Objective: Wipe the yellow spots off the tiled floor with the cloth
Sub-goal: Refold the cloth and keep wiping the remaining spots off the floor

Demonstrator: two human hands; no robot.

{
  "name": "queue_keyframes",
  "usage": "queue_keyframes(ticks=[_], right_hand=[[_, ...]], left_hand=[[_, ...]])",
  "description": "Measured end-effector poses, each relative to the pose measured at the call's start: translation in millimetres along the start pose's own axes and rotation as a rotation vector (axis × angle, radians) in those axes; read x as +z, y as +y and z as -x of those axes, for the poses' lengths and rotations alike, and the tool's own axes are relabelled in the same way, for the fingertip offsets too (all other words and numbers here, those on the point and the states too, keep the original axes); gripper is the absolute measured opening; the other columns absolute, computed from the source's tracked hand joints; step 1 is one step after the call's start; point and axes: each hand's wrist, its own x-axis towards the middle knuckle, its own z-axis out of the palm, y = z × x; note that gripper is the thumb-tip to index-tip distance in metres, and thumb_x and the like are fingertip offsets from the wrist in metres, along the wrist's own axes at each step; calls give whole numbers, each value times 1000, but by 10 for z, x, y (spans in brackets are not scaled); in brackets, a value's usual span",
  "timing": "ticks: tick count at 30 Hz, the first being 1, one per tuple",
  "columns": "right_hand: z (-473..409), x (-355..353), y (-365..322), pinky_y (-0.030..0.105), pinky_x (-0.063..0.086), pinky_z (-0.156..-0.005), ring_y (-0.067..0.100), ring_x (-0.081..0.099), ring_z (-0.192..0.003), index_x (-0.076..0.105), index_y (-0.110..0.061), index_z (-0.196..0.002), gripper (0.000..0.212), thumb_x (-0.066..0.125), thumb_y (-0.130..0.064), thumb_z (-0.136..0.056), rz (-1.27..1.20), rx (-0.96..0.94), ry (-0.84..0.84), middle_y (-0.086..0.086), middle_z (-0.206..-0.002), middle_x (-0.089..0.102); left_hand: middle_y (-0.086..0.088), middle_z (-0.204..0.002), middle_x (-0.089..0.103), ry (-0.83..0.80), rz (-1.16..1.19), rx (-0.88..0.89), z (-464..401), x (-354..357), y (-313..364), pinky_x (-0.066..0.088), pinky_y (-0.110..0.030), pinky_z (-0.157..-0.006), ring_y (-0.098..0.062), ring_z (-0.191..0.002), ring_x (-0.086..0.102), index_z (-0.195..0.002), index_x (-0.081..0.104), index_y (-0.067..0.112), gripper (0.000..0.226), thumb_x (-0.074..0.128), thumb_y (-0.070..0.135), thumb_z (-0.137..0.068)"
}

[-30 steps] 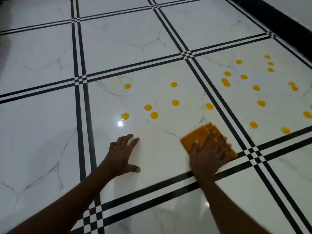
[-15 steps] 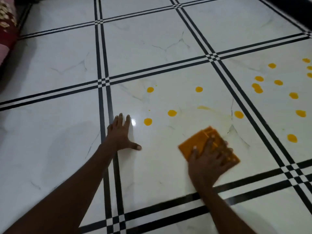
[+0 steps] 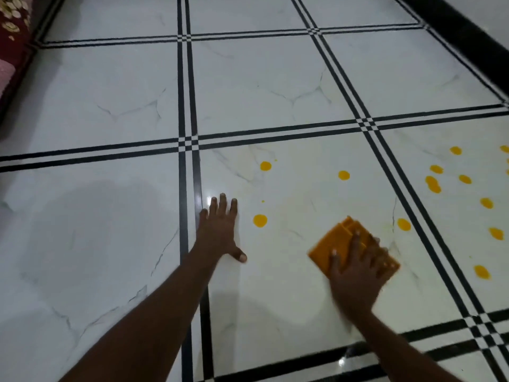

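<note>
At the far left edge, a dark red patterned fabric [image 3: 11, 26] shows in the upper corner, beside the glossy white marble-look tiled floor [image 3: 96, 244] with its black double border lines. Further right, the left hand [image 3: 219, 232] lies flat on the floor, palm down, fingers stretched out and close together, thumb spread to the side, holding nothing; it sits just right of a vertical black line. Just beside its fingers lies a round yellow spot [image 3: 260, 220], with two more, [image 3: 265, 166] and [image 3: 343, 175], farther up the same tile. To the right, the right hand [image 3: 355, 274] presses spread fingers down on a folded orange cloth [image 3: 330, 250], which lies flat on the tile; the hand is blurred. Another spot [image 3: 404, 224] lies near the cloth's right side. Beyond the next black lines, a scatter of yellow spots [image 3: 465, 179] covers the right-hand tile.
</note>
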Motion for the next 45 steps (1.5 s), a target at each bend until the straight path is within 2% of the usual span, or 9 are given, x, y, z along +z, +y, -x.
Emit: queue_keyframes(ticks=[5,9,13,20,26,30,36,41,45], right_hand=[[419,46,-466,66,6,-123,47,17,-154,25,-20,-162,82,41,-60,-92,41,-327,-93,22,-168,18],[-453,163,-844,63,8,-124,41,15,-156,15,-31,-164,83,38,-68,-93,27,-637,-88,13,-171,14],[-1162,146,-886,64,11,-122,43,20,-154,19,-30,-163,81,32,-68,-93,47,-569,-91,15,-170,19],[120,134,-743,65,9,-123,45,14,-155,18,-28,-164,86,42,-66,-90,-27,-643,-108,17,-170,14],[-1000,200,-1221,64,11,-123,42,15,-156,15,-32,-164,85,31,-74,-91,13,-713,-125,14,-171,15],[-700,181,-1144,64,7,-124,43,8,-157,12,-28,-164,87,33,-71,-91,34,-675,-103,18,-171,8],[-530,286,-1543,64,5,-124,40,3,-158,6,-31,-164,88,25,-79,-92,-3,-899,-118,14,-172,3],[-1218,239,-1614,63,10,-123,42,16,-155,17,-30,-163,83,30,-73,-93,-17,-623,-84,17,-170,17],[-361,145,-1274,64,5,-124,47,17,-154,23,-23,-163,84,38,-67,-92,-27,-494,-34,22,-168,18]], left_hand=[[-18,-162,-25,-29,14,-26,8,-53,45,3,-56,-122,-39,-151,-18,-157,-19,15,160,83,74,-48],[-10,-162,-29,-2,72,-2,-58,38,-63,-2,-56,-122,-33,-150,-23,-156,-21,22,159,80,78,-47],[-9,-164,-25,0,54,32,-78,49,-145,1,-53,-121,-31,-152,-18,-157,-18,24,156,78,79,-47],[-14,-163,-24,-27,-24,65,-199,-111,-303,1,-53,-121,-35,-151,-20,-157,-19,22,157,81,77,-49],[-13,-163,-26,-27,-29,53,-213,-119,-296,2,-52,-121,-35,-151,-19,-156,-21,23,158,82,76,-48],[-13,-163,-27,-37,-29,48,-217,-121,-267,1,-54,-121,-36,-151,-21,-156,-22,23,158,83,73,-49],[-12,-163,-28,-22,-13,51,-213,-100,-283,1,-57,-122,-36,-150,-23,-156,-21,24,156,81,76,-50],[-9,-162,-29,-13,30,46,-202,-64,-314,-2,-53,-121,-32,-150,-25,-156,-21,27,158,83,74,-47],[-8,-162,-30,-8,27,25,-213,-99,-272,-2,-53,-122,-31,-150,-25,-155,-23,27,157,85,71,-49]])
